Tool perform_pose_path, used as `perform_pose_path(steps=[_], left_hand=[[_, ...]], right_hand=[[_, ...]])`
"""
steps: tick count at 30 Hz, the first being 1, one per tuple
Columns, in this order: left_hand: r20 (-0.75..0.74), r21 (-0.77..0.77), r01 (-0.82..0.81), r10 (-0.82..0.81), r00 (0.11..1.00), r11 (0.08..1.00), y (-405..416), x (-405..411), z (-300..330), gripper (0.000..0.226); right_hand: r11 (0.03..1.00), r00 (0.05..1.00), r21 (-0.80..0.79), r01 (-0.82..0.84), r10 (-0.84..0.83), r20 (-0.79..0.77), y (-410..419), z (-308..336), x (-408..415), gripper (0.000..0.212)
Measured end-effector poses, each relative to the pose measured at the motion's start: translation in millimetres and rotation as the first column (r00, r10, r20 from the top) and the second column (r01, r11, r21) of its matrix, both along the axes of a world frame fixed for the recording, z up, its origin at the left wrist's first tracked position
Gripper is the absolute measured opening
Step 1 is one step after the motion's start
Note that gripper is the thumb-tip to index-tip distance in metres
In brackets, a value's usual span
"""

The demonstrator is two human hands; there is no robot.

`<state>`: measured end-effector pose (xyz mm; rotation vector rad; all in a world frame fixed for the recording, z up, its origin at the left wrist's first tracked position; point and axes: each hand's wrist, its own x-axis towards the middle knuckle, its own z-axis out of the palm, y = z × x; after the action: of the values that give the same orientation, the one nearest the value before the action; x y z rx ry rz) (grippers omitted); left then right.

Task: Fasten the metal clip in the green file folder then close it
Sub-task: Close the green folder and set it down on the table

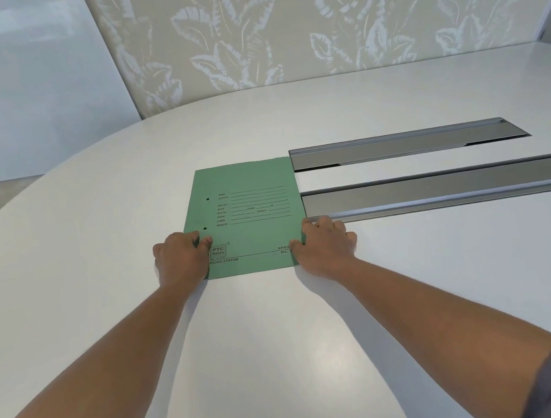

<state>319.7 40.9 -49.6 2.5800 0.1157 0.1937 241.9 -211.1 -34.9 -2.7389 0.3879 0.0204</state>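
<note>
Starting from the widest surface, note that your white table extends bare on all sides of both hands, giving ample room to swing a cover outward past your left hand. Beyond your right hand, two recessed metal trays are set into the tabletop; the nearer one begins just past your right fingertips.

The green file folder lies flat and closed between your hands, printed cover up, its right edge beside the tray ends. Your left hand rests on the folder's near-left corner with fingers curled, just below the lower punched hole. Your right hand curls over the near-right edge, fingers bent around it; whether it pinches the cover alone cannot be told. The metal clip is not visible.

Probable faults from this position:
- Lifting at the right edge may raise the whole folder if the left hand releases pressure.
- Dragging rightward may catch the folder's edge on the tray lip.
- Pressing near the spine may crease the cover.
</note>
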Motion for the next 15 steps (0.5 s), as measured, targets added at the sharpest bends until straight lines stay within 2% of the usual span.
perform_pose_path(steps=[5,9,13,15], left_hand=[[-0.006,0.014,0.008,-0.008,1.000,1.000,0,-1,3,0.041],[-0.005,0.037,-0.018,0.018,1.000,0.999,-6,-9,11,0.040],[0.031,0.228,-0.020,0.013,0.999,0.973,-23,-26,24,0.040],[0.063,0.238,0.021,-0.036,0.997,0.971,-33,-34,27,0.045]], right_hand=[[1.000,1.000,0.023,0.011,-0.011,0.011,-1,-1,0,0.046],[0.992,0.997,0.114,0.053,-0.059,0.051,-1,2,-1,0.046],[0.974,0.989,0.215,0.075,-0.100,0.106,-5,10,-6,0.043],[0.966,0.983,0.248,0.071,-0.110,0.149,-7,14,-12,0.042]])
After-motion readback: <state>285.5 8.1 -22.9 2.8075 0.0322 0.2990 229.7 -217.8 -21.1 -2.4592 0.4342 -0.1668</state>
